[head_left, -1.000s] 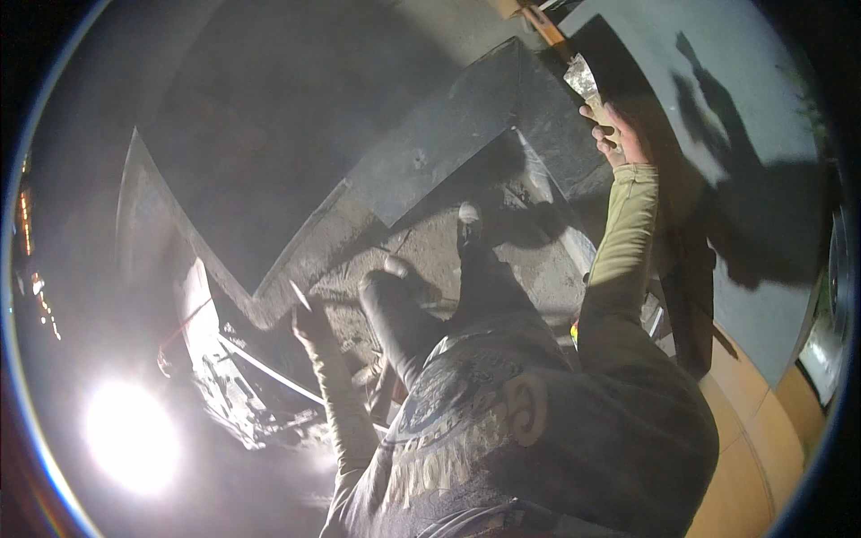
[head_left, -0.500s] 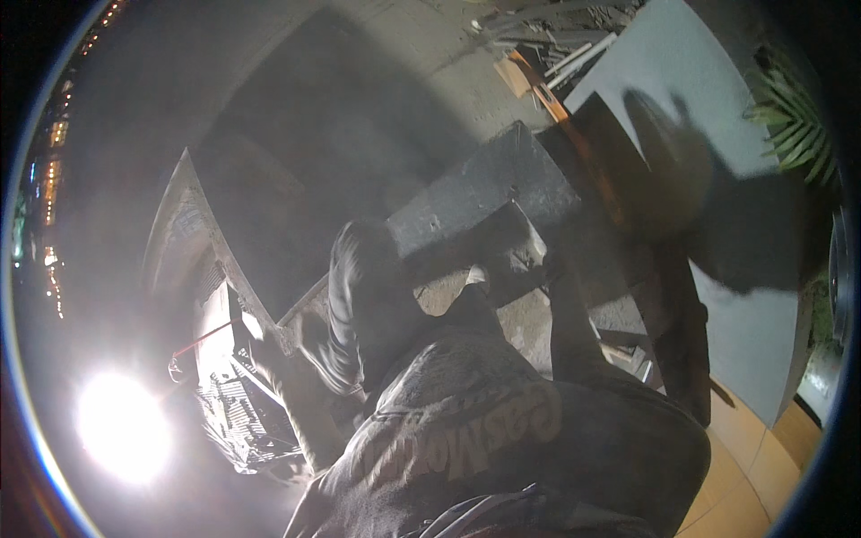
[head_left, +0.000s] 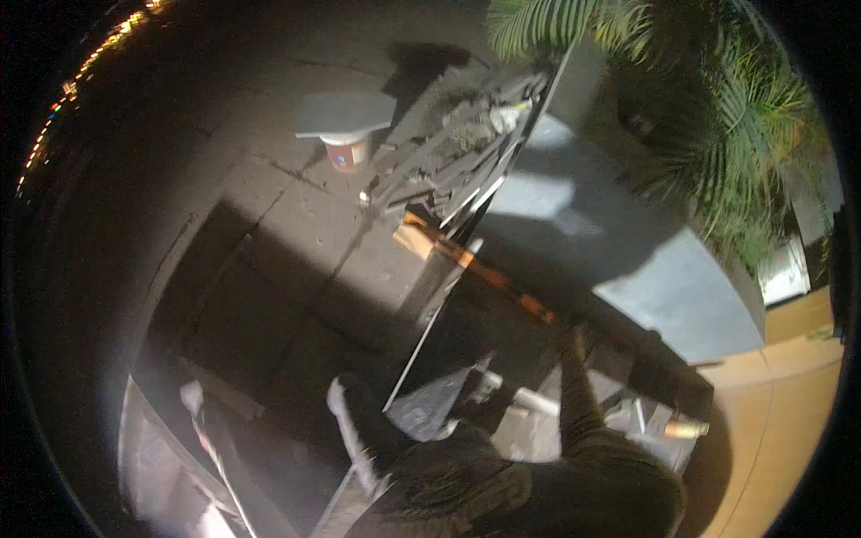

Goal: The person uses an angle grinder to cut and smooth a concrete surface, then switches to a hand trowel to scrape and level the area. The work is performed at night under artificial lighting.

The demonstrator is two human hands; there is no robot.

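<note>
My right arm, in a dark sleeve, reaches forward over a shadowed work area. The right hand is at the near end of a long orange bar, which looks like a spirit level. Shadow hides its fingers, so whether it grips the bar is unclear. At the lower left my left hand appears as a blurred, brightly lit edge beside a large panel; its fingers cannot be made out. My bent knee shows between them. Grey tile-like pieces lie below the right hand.
A bucket with a grey slab on top stands on the paved floor ahead. Beside it are heaped strips and rubble. A pale board lies right, under palm leaves. Tan flooring is lower right.
My view has swung forward and right, bringing the bucket, rubble and palm into sight. The bright lamp has left the picture. The right hand now appears by the orange bar's near end.
</note>
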